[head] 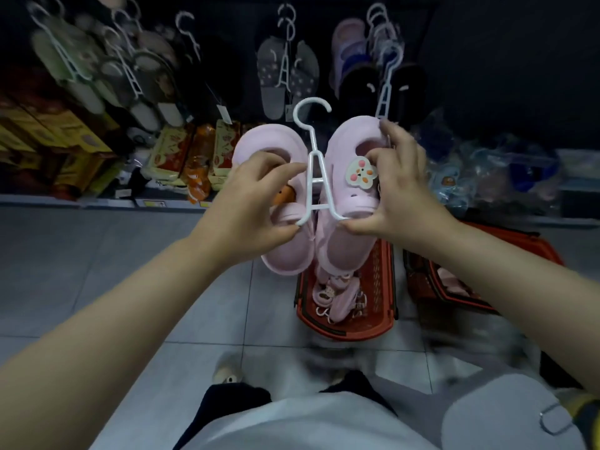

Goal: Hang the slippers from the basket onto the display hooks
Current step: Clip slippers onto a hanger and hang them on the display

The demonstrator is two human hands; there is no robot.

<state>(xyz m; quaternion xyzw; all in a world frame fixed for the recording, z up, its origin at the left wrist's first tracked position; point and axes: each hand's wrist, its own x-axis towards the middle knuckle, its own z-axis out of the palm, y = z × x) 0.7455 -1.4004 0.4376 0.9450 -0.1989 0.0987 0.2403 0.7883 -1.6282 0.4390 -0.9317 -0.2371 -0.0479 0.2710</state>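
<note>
"Where's the pair?"
"Those pink foam clog slippers (349,138) ride a white plastic A-frame hanger (316,177) above the red plastic basket (383,277). The left hand (256,203) and right hand (399,190) each pinch a lower corner."
"Advice?"
"Keep it level. Any free display hook is seemingly lost in blur."

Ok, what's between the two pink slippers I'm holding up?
A white hanger, hook pointing up, sits between the pink slippers; the head view shows it.

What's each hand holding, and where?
Pink slippers on a white hanger. Left hand pinches the hanger's lower left end; right hand pinches its lower right end.
</note>
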